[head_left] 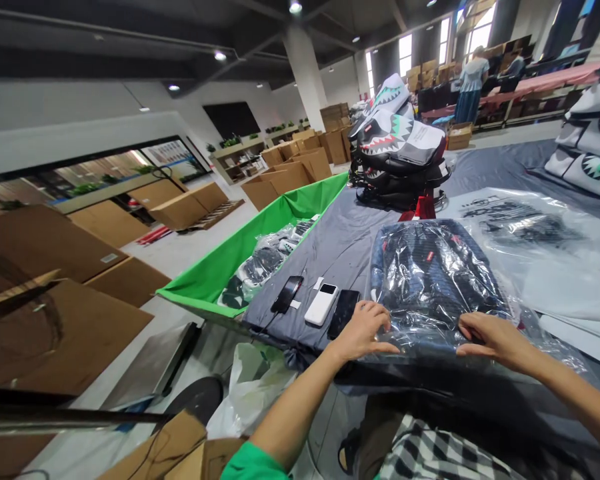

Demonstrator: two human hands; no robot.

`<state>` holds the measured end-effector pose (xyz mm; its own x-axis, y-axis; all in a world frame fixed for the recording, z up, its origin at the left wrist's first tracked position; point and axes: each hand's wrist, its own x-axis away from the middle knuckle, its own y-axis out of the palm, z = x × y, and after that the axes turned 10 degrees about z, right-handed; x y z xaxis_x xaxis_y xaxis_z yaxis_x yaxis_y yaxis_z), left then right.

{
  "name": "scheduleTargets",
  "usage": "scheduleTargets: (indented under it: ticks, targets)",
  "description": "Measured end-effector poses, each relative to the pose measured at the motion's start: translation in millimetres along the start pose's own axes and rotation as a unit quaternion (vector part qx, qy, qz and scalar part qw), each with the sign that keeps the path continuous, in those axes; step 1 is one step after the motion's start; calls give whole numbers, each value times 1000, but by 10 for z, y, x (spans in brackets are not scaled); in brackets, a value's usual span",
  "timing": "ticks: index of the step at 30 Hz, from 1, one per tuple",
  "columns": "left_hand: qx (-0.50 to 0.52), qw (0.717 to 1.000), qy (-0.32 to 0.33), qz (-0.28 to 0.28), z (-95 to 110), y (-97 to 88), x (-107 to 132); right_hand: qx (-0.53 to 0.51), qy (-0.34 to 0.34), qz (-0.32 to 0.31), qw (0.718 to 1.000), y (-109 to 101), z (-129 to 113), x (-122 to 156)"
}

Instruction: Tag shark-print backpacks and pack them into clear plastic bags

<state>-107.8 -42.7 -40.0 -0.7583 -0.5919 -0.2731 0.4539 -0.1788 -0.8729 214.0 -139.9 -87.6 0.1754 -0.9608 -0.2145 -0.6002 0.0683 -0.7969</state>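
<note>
Head view: one dark blue backpack [430,267] in clear plastic [420,337], lying on the grey-covered table [330,243]. Left hand [364,330] and right hand [493,339] at its near edge, thumbs parted from curved fingers; whether either pinches the plastic cannot be told. Near the left: two dark phones [287,295], one white power bank [321,305].

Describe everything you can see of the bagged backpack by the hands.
The backpack looks dark blue and black, with ribbed-looking fabric and a small red label. Clear, shiny, wrinkled plastic covers it. It lies flat on the grey cloth, near the table's edge. The left hand and right hand are at its near corners, apparently touching the plastic. Glare hides finer detail.
</note>
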Motion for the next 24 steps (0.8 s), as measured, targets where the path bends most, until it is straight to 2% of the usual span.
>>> scheduleTargets:
  ticks: [5,9,13,18,24]
  targets:
    - [115,987,-93,61,-114,133,27,5,-1,3,1000,9,22,-5]
    - [152,980,-107,66,-189,202,-38,-1,-3,3,1000,11,28,-17]
    - [119,983,-132,41,-187,179,-104,-11,8,2,1000,-4,0,-14]
    - [2,998,-50,26,-134,174,-140,-19,8,5,1000,-11,-8,10]
    - [65,996,-56,22,-225,308,-159,-26,6,27,999,10,-32,-37]
